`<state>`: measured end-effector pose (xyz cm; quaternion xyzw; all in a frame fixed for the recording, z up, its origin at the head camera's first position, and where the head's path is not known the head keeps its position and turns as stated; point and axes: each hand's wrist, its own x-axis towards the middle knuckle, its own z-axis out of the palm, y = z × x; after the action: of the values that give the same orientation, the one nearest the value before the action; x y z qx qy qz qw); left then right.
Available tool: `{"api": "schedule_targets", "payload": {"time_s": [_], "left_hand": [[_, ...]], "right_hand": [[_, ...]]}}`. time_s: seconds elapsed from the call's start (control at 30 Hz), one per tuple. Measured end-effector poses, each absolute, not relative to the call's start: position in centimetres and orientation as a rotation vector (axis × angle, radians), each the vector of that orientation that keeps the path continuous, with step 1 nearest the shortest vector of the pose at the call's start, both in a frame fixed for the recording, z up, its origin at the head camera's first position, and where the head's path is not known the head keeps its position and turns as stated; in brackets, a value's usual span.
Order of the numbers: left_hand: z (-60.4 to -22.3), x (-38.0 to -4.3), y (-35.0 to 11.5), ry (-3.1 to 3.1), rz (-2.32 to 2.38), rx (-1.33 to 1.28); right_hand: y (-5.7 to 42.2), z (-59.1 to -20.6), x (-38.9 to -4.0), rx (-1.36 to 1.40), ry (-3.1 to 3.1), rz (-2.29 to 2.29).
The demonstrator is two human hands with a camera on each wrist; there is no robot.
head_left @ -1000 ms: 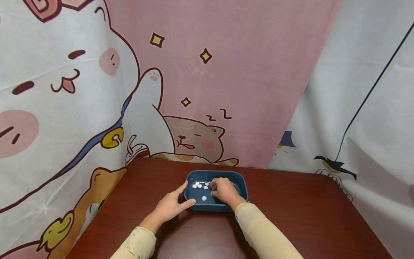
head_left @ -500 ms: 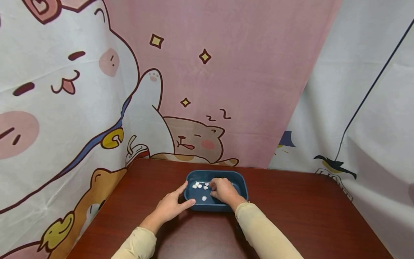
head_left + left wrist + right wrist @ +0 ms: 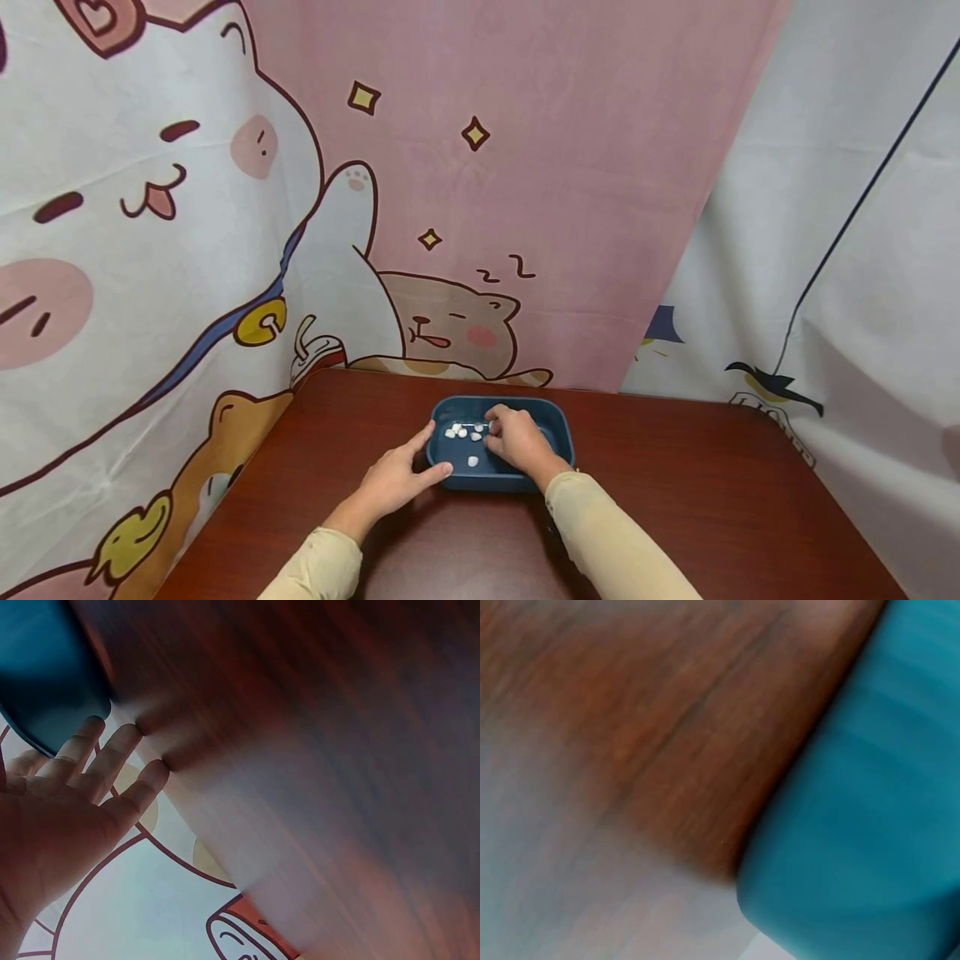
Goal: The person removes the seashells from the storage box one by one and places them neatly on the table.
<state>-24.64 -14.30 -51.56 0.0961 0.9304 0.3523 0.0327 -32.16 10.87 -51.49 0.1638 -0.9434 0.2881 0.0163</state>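
A dark blue rectangular tray (image 3: pixel 558 421) with raised walls sits on the table, its outer wall filling part of the right wrist view. Several small white, pebble-like pieces (image 3: pixel 462 432) lie in its left half, with one piece (image 3: pixel 472 461) apart near the front wall. My left hand (image 3: pixel 392 477) rests at the tray's left end, fingers extended and thumb at the front rim. Inside the tray, my right hand (image 3: pixel 519 440) has its fingers bent, with a pale piece (image 3: pixel 492 427) showing at the fingertips. The right wrist view does not show this hand.
The reddish-brown wooden table (image 3: pixel 675 492) extends around the tray. Behind it hangs a pink and white cartoon-printed cloth (image 3: pixel 585 208), which continues along the left and right sides.
My right hand's fingertips have shifted slightly left and up, and a pale piece now shows at them. The left hand and the tray stay nearly in place.
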Motion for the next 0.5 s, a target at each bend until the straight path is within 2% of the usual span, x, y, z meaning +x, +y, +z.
{"api": "schedule_targets", "payload": {"time_s": [0.5], "left_hand": [[-51.4, -24.5, -14.3, 2.875, 1.084, 0.289]], "right_hand": [[13.3, -48.9, -31.4, 0.467, -2.799, 1.054]]}}
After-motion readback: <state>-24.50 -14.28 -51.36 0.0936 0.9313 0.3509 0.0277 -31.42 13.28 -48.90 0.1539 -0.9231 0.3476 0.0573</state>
